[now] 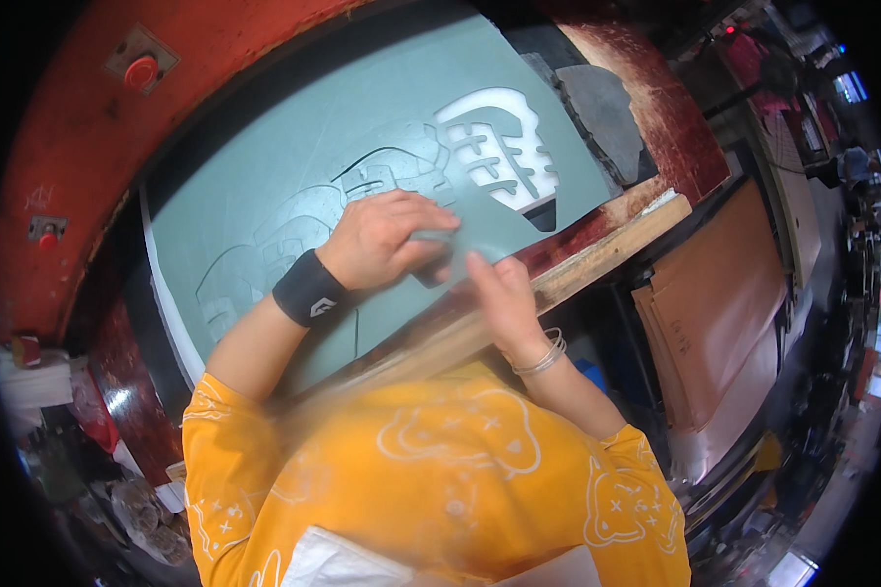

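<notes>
1. the large grey-green flat sheet [264, 147] lies across the table [661, 93], a worn dark-red surface, reaching toward its right edge.
2. judging by the sheet, the work looks partly done: near its right end, a curved, toothed white opening [499, 99] shows where material is out.
3. farther left, the thin curved cut outlines [392, 147] enclose pieces that seem to be in place, so most appear left to clear.
4. the left hand [387, 238], above a black fabric wristband [309, 288], curls over the sheet toward the near edge; blur hides whether its grip has anything.
5. the right hand [507, 298] is by the near edge, thumb apart from fingers, grip released, nothing visible in it.
6. a pale wooden batten [612, 245] lines the near edge; the left hand hides some outlines.
7. a dark-grey irregular slab [602, 117] lies just beyond the sheet's right end.
</notes>
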`<state>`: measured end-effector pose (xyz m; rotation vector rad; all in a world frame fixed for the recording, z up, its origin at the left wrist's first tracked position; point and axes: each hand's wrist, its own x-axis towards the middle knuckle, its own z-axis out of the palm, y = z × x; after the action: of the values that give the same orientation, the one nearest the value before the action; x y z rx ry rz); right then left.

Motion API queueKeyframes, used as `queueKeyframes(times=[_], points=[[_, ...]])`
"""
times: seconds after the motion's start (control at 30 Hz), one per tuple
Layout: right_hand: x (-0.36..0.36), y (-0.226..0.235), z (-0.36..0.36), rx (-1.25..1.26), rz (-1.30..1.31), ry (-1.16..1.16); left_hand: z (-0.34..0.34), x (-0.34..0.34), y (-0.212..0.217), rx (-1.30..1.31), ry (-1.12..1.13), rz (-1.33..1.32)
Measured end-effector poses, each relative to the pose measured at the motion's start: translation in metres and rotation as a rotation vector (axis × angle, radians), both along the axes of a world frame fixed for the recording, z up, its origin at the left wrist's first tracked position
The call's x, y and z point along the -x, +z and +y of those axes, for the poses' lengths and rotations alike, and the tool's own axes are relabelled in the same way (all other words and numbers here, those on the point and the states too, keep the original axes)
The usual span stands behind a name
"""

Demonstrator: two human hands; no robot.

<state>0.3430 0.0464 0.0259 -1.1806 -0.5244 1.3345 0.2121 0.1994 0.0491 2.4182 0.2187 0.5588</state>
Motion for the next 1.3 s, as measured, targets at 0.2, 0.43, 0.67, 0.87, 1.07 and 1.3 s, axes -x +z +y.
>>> queueKeyframes(times=[0.2,0.43,0.67,0.87,1.07,1.3], points=[[-0.001,0.004,0.002,-0.028,-0.106,-0.021,-0.004,-0.005,-0.003,0.129,0.05,-0.052],[0.003,0.013,0.013,0.056,-0.106,-0.027,-0.016,-0.014,-0.004,0.002,0.274,-0.154],[-0.006,0.0,0.017,-0.141,-0.556,0.016,0.003,-0.033,0.002,0.012,0.525,-0.026],[-0.004,-0.006,0.009,-0.11,-0.308,-0.005,0.007,-0.016,0.003,0.574,0.253,0.017],[0.021,-0.006,-0.003,0.032,0.405,-0.022,0.038,0.017,0.015,1.14,0.495,-0.628],[0.069,-0.024,-0.025,0.058,0.911,0.273,0.06,0.099,0.072,0.154,0.459,-0.578]])
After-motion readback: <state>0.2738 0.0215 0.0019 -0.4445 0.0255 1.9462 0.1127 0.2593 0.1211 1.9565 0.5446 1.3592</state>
